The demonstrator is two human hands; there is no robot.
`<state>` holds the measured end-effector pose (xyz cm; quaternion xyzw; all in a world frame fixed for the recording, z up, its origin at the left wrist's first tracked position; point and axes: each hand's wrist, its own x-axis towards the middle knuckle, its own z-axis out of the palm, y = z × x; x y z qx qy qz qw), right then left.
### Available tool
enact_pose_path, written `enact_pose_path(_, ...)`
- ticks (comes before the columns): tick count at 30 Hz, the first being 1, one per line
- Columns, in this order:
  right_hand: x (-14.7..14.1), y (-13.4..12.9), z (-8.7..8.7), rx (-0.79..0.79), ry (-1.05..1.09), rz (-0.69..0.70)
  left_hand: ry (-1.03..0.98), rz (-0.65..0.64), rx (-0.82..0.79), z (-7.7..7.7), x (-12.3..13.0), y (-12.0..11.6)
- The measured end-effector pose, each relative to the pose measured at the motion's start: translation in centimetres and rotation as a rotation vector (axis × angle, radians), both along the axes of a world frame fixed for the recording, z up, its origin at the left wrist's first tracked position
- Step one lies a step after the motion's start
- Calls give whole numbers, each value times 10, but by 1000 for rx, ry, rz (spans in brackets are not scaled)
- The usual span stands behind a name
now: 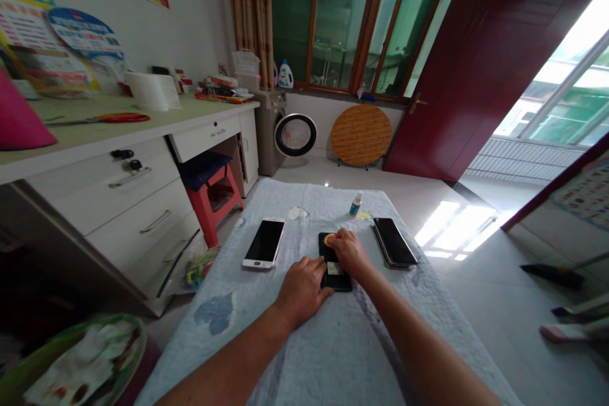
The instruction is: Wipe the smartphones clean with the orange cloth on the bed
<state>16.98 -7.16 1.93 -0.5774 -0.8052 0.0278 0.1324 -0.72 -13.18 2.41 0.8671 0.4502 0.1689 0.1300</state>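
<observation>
A black phone [339,281] lies flat on the cloth in front of me, with a whitish label-like patch on its face. My left hand [304,288] grips its left side and lower edge, fingers on top and thumb near the bottom corner. Pinched in the fingers of my right hand [349,250] is a small round orange pad [328,240], pressed against the phone's upper part. To the left rests a white phone [264,243] with a dark screen. On the right, a dark phone [394,241] lies on top of another flat device. A small spray bottle [355,205] stands upright beyond my hands.
A light blue cloth [228,355] covers the table. At left are a desk [204,115] with scissors [124,118], a red stool [209,203] and a waste bin [143,346]. Behind stand a washing machine [269,133] with its door open and a round wooden tabletop [361,134].
</observation>
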Motion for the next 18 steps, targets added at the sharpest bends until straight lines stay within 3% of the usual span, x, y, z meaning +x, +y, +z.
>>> enact_pose_path(4, -4, 26, -4, 9, -1, -74, -16, -9, 9, -3, -2, 1)
enact_pose_path(7, -7, 28, -4, 24, -14, -63, -22, -11, 10, -3, -2, 2)
enact_pose_path(13, -10, 1, 1, 56, -21, 71, -26, 21, -15, 1, 0, 0)
enact_pose_path(18, -3, -23, 6, -15, 49, 228, -29, 7, -29, 3, -1, 0)
